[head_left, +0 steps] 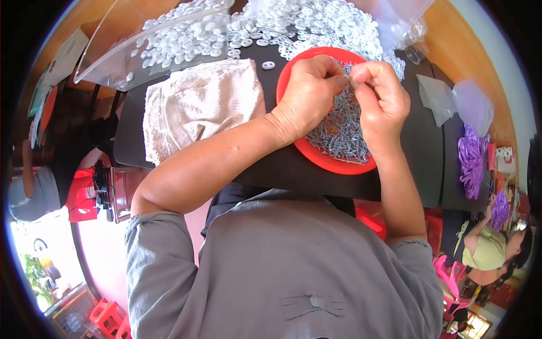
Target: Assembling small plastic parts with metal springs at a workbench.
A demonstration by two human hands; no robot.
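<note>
Both hands meet above a round red tray (339, 167) full of small grey metal screws (344, 135). My left hand (307, 93) reaches over the tray's left side, thumb and fingertips pinched together. Close beside it, my right hand (384, 104) is closed too, its thumb and forefinger pressed in a pinch. The fingertips nearly touch, and whatever they hold is too small and hidden to make out. Behind the tray spreads a heap of white oval plastic pieces with two holes (316, 25). One loose white oval piece (268, 65) lies left of the tray.
A folded beige towel (203, 104) lies on the dark table (254, 169), left of the tray. Clear plastic sheeting (121, 62) holds more white pieces at the far left. Clear bags (474, 107) and purple cord bundles (471, 158) are at right. Other people (488, 248) sit nearby.
</note>
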